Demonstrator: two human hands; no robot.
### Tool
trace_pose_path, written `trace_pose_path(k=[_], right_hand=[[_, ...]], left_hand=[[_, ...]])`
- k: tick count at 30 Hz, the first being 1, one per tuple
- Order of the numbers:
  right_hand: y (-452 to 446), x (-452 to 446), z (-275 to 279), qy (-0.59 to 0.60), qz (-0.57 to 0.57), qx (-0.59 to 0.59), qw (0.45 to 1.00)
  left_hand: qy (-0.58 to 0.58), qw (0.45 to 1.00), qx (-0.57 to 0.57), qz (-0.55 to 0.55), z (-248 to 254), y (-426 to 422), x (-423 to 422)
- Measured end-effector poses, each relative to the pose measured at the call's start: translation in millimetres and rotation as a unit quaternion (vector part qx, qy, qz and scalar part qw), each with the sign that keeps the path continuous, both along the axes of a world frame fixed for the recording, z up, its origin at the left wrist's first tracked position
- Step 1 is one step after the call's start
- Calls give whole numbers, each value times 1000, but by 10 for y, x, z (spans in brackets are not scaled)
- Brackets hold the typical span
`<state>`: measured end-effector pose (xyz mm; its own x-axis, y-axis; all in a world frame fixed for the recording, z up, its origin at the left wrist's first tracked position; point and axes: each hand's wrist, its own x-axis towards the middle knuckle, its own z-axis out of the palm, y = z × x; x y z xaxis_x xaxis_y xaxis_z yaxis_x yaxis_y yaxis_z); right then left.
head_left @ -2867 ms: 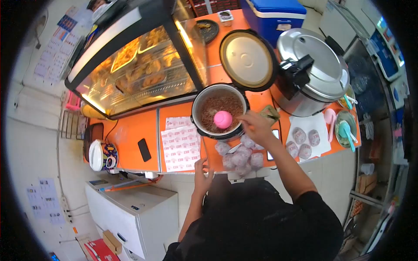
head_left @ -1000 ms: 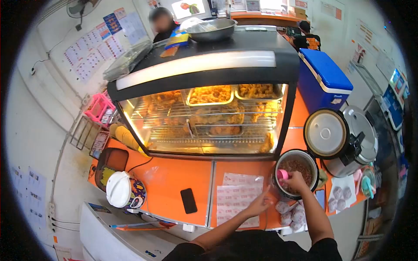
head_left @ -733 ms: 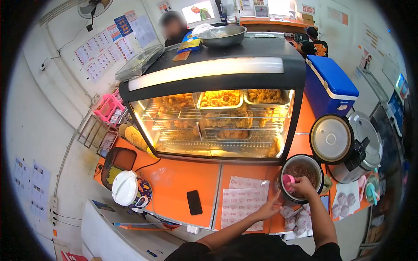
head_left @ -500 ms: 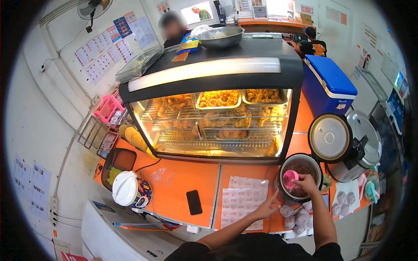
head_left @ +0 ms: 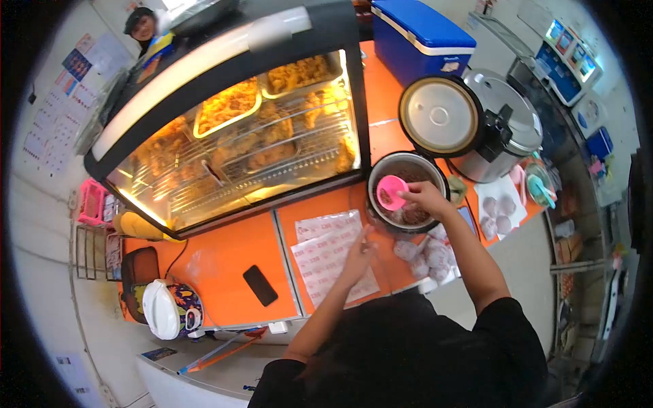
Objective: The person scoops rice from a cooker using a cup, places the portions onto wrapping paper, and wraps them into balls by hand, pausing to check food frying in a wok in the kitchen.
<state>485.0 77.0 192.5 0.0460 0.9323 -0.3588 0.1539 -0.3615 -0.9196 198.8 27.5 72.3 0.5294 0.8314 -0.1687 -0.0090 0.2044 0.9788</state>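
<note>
My right hand [head_left: 427, 198] grips a small pink cup [head_left: 392, 192] and tilts it inside the pot. Dark brown grains, which look like cooked rice, lie in the open cooker pot [head_left: 376, 171], and some of them show in the cup. My left hand [head_left: 358, 258] hovers over the right edge of the printed wrapping papers [head_left: 323, 255], with its fingers stretched out and slightly blurred. Several paper-wrapped round parcels [head_left: 435, 255] are heaped in front of the pot, between my two forearms.
A lit glass food warmer [head_left: 231, 146] with fried food stands behind. The cooker's raised lid [head_left: 439, 115], a second steel cooker [head_left: 500, 156] and a blue cool box [head_left: 425, 30] are at the right. A phone [head_left: 260, 285] and a white-lidded container [head_left: 162, 309] are at left.
The view has swung right and down. My left hand has drawn back from the pot's side to the wrapping papers. The pink cup in my right hand now faces up more, with grains in it.
</note>
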Motion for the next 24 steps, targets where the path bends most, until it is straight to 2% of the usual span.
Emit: trace_pose_path(k=[1, 3, 6, 9, 11, 12, 13, 16, 18, 19, 21, 22, 24], right_hand=[[-17, -51, 64, 48, -3, 2, 999], [-61, -225, 306, 55, 7, 7, 998], [-133, -447, 566, 56, 32, -19, 998], [-121, -706, 608, 75, 56, -19, 995], [-133, -916, 498, 90, 65, -10, 994], [-160, -1065, 491, 27, 78, -15, 997], [-180, -1214, 385, 35, 88, -14, 995], [-230, -1642, -197, 83, 92, -40, 992], [-275, -1913, -572, 143, 64, -102, 982], [-284, -2014, -729, 75, 86, -71, 991], [-275, -2215, -844, -58, 129, 1, 990], [-288, -2274, -888, -166, 147, 53, 974], [-293, -2335, -1385, -232, 167, 148, 947]], left_hand=[[-18, 999, -26, 24, 65, -27, -54], [-50, 992, -68, 89, 295, 26, -205], [-56, 971, -125, 197, 230, 93, -400], [-137, 925, -202, 290, 270, 151, -584], [-151, 909, -184, 342, 217, 178, -752], [-138, 902, -166, 374, 151, 188, -850], [-124, 894, -147, 405, 88, 181, -961], [-11, 878, -110, 466, -162, 103, -1293], [59, 903, -22, 426, -582, -40, -1511], [95, 910, 21, 403, -705, -135, -1593], [151, 910, 9, 385, -695, -255, -1632], [170, 911, 5, 376, -764, -288, -1658], [178, 913, 14, 368, -932, -341, -1698]])
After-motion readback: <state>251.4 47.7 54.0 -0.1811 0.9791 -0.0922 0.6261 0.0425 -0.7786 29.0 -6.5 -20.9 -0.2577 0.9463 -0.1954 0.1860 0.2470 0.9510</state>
